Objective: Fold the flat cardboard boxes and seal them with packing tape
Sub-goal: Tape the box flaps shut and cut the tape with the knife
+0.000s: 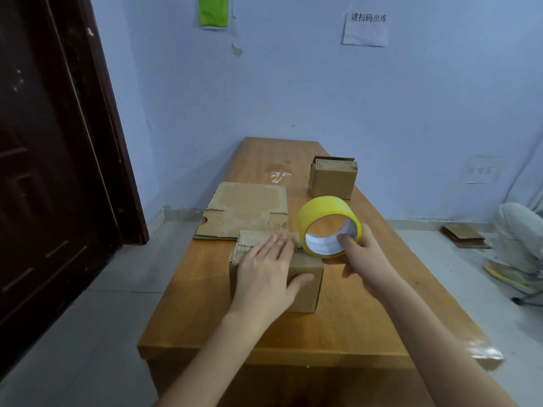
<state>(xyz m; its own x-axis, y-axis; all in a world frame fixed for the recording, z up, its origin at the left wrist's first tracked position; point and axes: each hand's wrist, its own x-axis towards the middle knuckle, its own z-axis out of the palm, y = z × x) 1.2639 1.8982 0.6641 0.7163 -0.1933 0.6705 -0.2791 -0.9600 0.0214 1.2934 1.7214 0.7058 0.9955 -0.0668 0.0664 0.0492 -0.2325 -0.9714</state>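
A small folded cardboard box (pixel 305 284) stands on the wooden table (pixel 205 304) in front of me. My left hand (pixel 266 274) lies flat on its top with straight fingers, the thumb down its near side. My right hand (pixel 363 259) grips a yellow roll of packing tape (pixel 327 214), one finger hooked inside the core, just off the box's right top edge. A short strip of tape seems to run from the roll onto the box top under my left fingers. Behind the box lies a flat cardboard box (pixel 244 208). A second folded box (pixel 333 177) stands further back.
A dark door (pixel 53 171) is at the left and a blue wall behind the table. On the floor at the right lie flat cardboard pieces (pixel 464 236), beside a seated person's leg and shoe (pixel 514 259). Clear tape scraps stick to the table's near right corner (pixel 482 352).
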